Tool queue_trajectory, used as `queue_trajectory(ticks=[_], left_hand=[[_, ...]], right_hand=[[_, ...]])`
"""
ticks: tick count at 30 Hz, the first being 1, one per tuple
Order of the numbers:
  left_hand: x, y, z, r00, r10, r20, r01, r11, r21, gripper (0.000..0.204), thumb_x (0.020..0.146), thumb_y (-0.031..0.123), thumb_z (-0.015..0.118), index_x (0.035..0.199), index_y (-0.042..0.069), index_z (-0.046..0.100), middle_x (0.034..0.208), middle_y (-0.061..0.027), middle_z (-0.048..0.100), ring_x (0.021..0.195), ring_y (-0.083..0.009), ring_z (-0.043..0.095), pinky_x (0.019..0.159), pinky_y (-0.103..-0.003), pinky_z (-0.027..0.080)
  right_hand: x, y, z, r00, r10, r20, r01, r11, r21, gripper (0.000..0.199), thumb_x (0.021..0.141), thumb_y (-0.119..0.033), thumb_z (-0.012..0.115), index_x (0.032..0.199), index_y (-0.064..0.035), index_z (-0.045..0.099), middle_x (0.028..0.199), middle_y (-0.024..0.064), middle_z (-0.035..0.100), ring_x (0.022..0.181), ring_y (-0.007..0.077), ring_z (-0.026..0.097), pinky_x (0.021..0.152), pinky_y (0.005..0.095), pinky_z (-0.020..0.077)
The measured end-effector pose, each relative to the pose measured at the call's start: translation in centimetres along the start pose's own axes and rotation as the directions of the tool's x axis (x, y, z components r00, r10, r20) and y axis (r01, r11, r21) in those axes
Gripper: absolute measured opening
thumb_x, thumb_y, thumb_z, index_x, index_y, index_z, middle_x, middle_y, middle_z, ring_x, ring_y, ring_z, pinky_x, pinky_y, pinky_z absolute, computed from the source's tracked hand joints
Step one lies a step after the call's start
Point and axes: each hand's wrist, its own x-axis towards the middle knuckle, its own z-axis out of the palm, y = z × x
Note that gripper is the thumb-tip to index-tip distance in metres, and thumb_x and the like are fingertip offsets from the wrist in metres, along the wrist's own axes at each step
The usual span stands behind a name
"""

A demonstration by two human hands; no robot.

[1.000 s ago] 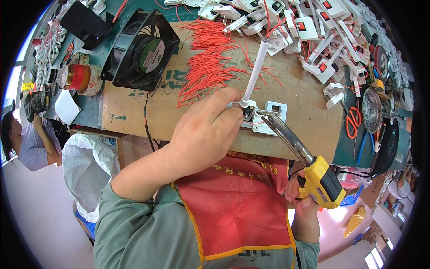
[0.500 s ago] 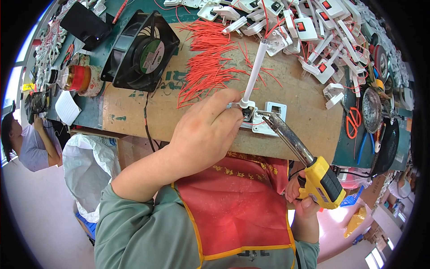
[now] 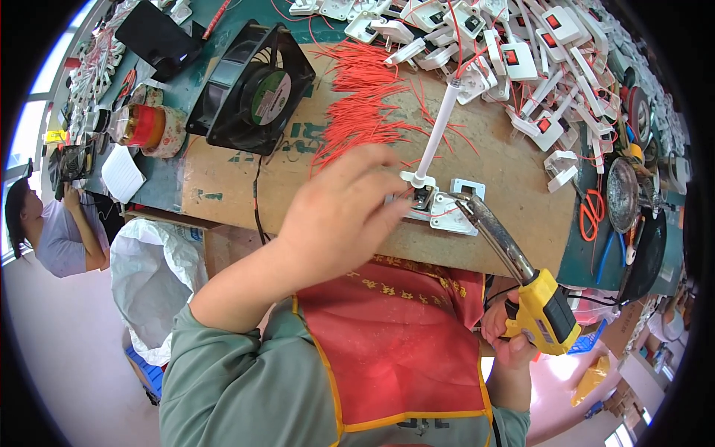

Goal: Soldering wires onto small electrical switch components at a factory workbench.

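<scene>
My left hand (image 3: 335, 205) is slightly blurred over the front of the board. Its fingertips are closed at the left side of a white plastic housing (image 3: 451, 217); what they pinch is too small to make out. A dark switch part (image 3: 423, 197) with metal contacts sits in the housing, and a thin red wire crosses below it. A white tube (image 3: 439, 128) slants up from the housing, with red wires coming out of its far end. My right hand (image 3: 509, 337) is closed round the grip of a yellow soldering gun (image 3: 550, 313), its metal tip close to the switch part.
Cut red wires (image 3: 365, 97) lie heaped on the cardboard sheet (image 3: 514, 231). A black fan (image 3: 257, 89) stands left of them. White housings with red switches (image 3: 521, 59) pile up at the far right, near red-handled scissors (image 3: 592, 214). A white sack (image 3: 156, 287) hangs below left; another person (image 3: 63, 223) sits beyond.
The view has shifted slightly, moving the bench right in the picture. My left fingers have drawn back a little from the switch part. The soldering gun stays beside it.
</scene>
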Motion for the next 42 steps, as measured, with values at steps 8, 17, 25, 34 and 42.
queue_trajectory(ticks=[8, 17, 25, 34, 42], left_hand=[[1.4, -3.9, -0.9, 0.980, -0.168, -0.102, 0.194, 0.917, 0.347, 0.012, 0.082, 0.009, 0.069, 0.091, 0.002, 0.067, 0.106, -0.0120, 0.062, 0.094, -0.0303, 0.063, 0.080, -0.036, 0.051], [1.4, -4.1, -1.0, 0.979, -0.135, -0.155, 0.179, 0.929, 0.324, 0.007, 0.083, 0.006, 0.066, 0.085, 0.000, 0.064, 0.097, -0.0116, 0.063, 0.089, -0.0310, 0.062, 0.078, -0.039, 0.049], [0.4, -2.9, -2.0, 0.984, -0.163, -0.074, 0.179, 0.872, 0.456, 0.008, 0.086, 0.010, 0.065, 0.092, 0.005, 0.064, 0.087, -0.0111, 0.066, 0.085, -0.0320, 0.062, 0.076, -0.041, 0.047], [-0.2, -2.6, -2.5, 0.988, -0.151, -0.037, 0.154, 0.922, 0.355, 0.013, 0.084, 0.010, 0.067, 0.096, 0.005, 0.066, 0.091, -0.0123, 0.067, 0.087, -0.0321, 0.063, 0.076, -0.041, 0.050], [-0.5, -2.6, -2.5, 0.991, -0.131, -0.016, 0.130, 0.945, 0.301, 0.009, 0.083, 0.007, 0.068, 0.091, 0.003, 0.065, 0.088, -0.0115, 0.064, 0.086, -0.0307, 0.061, 0.076, -0.039, 0.049]], right_hand=[[0.4, -0.3, 0.4, 1.000, 0.015, 0.013, -0.015, 1.000, -0.003, 0.078, 0.076, -0.046, 0.079, 0.130, 0.0001, 0.047, 0.066, 0.0015, 0.047, 0.050, 0.0130, 0.047, 0.042, 0.0257, 0.0389], [-0.2, -0.5, 0.3, 1.000, 0.027, -0.015, -0.027, 0.999, -0.028, 0.079, 0.077, -0.047, 0.079, 0.131, -0.0003, 0.047, 0.067, 0.0011, 0.047, 0.052, 0.0127, 0.047, 0.044, 0.0261, 0.0397], [-0.2, -0.9, 0.5, 0.999, 0.051, -0.014, -0.051, 0.997, -0.056, 0.080, 0.076, -0.049, 0.080, 0.131, -0.0006, 0.046, 0.067, 0.0006, 0.047, 0.053, 0.0125, 0.047, 0.044, 0.0260, 0.0389], [0.0, -0.8, 0.5, 0.999, 0.045, -0.009, -0.045, 0.999, -0.020, 0.082, 0.075, -0.048, 0.080, 0.132, -0.0003, 0.046, 0.066, 0.0010, 0.047, 0.052, 0.0128, 0.047, 0.043, 0.0255, 0.0387], [-0.3, -0.6, 0.3, 0.999, 0.035, 0.004, -0.035, 0.997, -0.063, 0.080, 0.076, -0.048, 0.079, 0.131, 0.0001, 0.046, 0.067, 0.0016, 0.047, 0.052, 0.0137, 0.048, 0.044, 0.0271, 0.0397]])
